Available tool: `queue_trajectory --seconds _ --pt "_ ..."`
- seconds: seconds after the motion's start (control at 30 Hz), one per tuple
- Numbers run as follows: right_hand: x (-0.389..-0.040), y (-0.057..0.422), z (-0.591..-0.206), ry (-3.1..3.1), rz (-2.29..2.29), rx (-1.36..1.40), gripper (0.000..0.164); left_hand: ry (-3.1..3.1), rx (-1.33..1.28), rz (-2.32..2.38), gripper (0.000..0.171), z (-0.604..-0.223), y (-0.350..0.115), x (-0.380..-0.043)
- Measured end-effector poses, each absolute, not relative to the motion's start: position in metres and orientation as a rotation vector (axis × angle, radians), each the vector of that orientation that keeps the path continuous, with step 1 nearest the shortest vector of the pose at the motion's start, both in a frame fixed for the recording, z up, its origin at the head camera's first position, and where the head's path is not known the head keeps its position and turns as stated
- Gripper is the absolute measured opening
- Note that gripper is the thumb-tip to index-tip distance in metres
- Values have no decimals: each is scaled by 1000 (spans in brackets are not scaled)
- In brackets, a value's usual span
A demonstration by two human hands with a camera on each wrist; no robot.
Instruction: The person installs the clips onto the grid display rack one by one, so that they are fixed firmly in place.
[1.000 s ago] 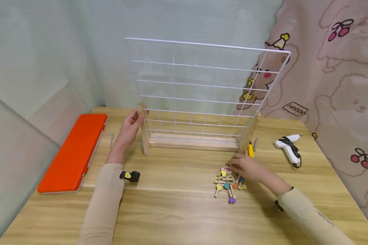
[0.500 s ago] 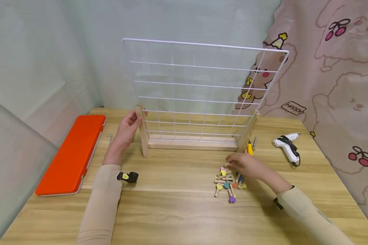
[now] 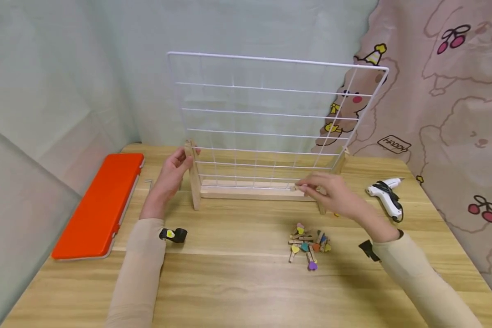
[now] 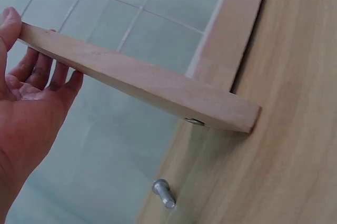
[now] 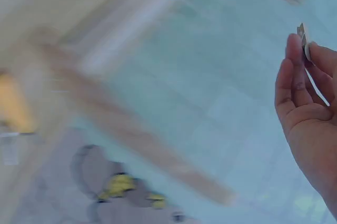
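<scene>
A white wire grid (image 3: 266, 86) stands upright in a wooden stand, whose base bar (image 3: 246, 193) lies along the table. My left hand (image 3: 173, 172) grips the top of the stand's left wooden post (image 4: 142, 84), thumb on one side and fingers on the other. In front of the grid's lower right part, my right hand (image 3: 332, 193) pinches a small wooden clothespin (image 5: 304, 40) between thumb and fingertips. Below it on the table lies a pile of small clothespins (image 3: 307, 243) with coloured hearts. The right post is partly hidden behind my right hand.
A flat red case (image 3: 98, 205) lies on the left, with a hex key (image 3: 149, 183) beside it. On the right rests a white glue gun (image 3: 385, 196) with its black cord bundled. A metal bolt (image 4: 164, 193) lies near the left post.
My right hand has lifted from the clothespin pile with one clothespin and moved up and forward to the grid. My left hand keeps its grip on the left post.
</scene>
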State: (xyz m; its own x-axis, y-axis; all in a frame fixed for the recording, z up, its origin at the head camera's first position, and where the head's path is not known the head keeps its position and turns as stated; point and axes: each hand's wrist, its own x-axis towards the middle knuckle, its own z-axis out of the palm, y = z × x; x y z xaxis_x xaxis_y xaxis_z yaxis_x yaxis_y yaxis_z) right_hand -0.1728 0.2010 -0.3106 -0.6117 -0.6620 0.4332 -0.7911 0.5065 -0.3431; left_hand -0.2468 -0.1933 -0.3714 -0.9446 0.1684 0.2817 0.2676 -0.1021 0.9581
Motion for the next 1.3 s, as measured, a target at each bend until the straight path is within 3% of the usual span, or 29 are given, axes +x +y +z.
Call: queue_trajectory --seconds 0.37,0.67,0.93,1.07,1.3 --pt "-198 119 -207 -2205 755 1264 20 -2138 -537 -2138 40 -373 -195 -249" --pt "-220 62 -146 -1978 852 1255 20 -2209 -569 -2088 40 -377 -183 -246" --pt "-238 22 -114 -2063 796 1150 29 -2191 -524 -2101 39 -375 -182 -244" --pt "-235 7 -102 -2239 1017 1011 32 -2189 -520 -2095 39 -373 -181 -243" --pt "-229 -5 -100 -2269 1406 863 23 -2229 -555 -2076 40 -370 -182 -241"
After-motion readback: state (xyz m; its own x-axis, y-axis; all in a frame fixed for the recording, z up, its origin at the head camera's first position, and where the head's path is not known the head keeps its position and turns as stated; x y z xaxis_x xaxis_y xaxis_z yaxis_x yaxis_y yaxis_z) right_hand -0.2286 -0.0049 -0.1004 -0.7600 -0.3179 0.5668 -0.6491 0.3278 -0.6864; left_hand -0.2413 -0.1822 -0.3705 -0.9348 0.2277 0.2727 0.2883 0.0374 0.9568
